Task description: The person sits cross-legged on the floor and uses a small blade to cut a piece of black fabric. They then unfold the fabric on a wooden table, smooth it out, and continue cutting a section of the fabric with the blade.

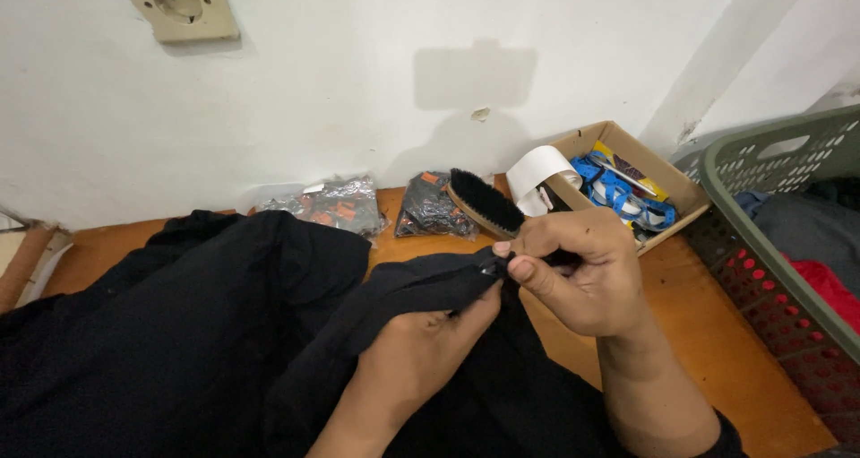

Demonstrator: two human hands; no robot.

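A black garment point(179, 332) lies spread over the wooden table and my lap. My left hand point(421, 350) grips a fold of the black fabric from below, near the middle of the view. My right hand point(582, 270) pinches the same fold at a small metal zipper pull point(491, 267), thumb and forefinger closed on it. The two hands touch at the fabric. Just behind my right hand lies a wooden brush with black bristles point(484, 200).
A cardboard box point(667, 176) with blue items and a white tape roll point(537, 173) sits at the back right. Two plastic packets point(336, 203) lie against the white wall. A green and red laundry basket point(788, 243) with clothes stands at the right. A wall socket point(179, 5) is top left.
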